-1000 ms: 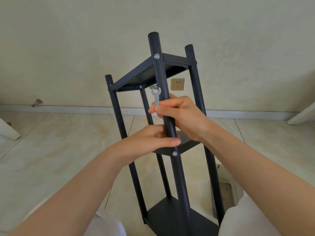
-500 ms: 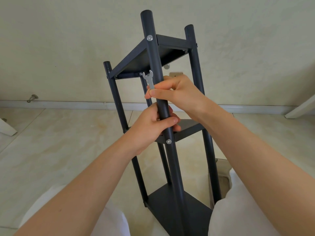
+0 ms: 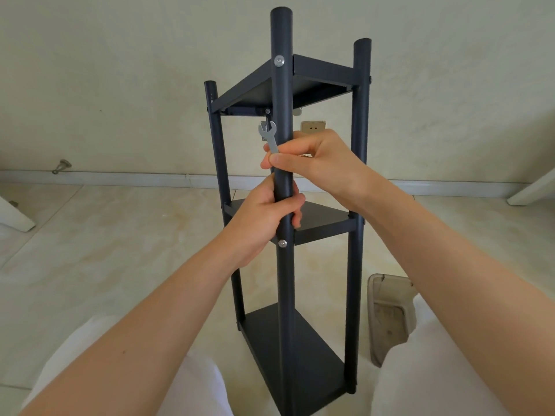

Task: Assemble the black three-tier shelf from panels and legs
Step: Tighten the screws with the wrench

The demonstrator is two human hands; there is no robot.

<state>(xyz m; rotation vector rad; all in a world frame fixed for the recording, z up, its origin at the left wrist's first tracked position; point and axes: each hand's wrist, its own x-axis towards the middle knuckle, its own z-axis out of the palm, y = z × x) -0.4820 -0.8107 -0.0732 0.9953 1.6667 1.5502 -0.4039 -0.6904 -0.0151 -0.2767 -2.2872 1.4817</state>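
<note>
Left hand (image 3: 264,217) grips the leg (image 3: 281,85), right hand (image 3: 318,163) pinches the wrench (image 3: 270,138); the shelf (image 3: 294,349) has come upright, so assembly looks nearly finished

Left hand (image 3: 263,219) below right hand (image 3: 319,163), both curled.

A cream textured wall (image 3: 120,70) is met by a white baseboard (image 3: 120,177); glossy beige floor tiles (image 3: 105,250) are laid below, and 1 beige wall socket (image 3: 313,126) is mounted low.
</note>
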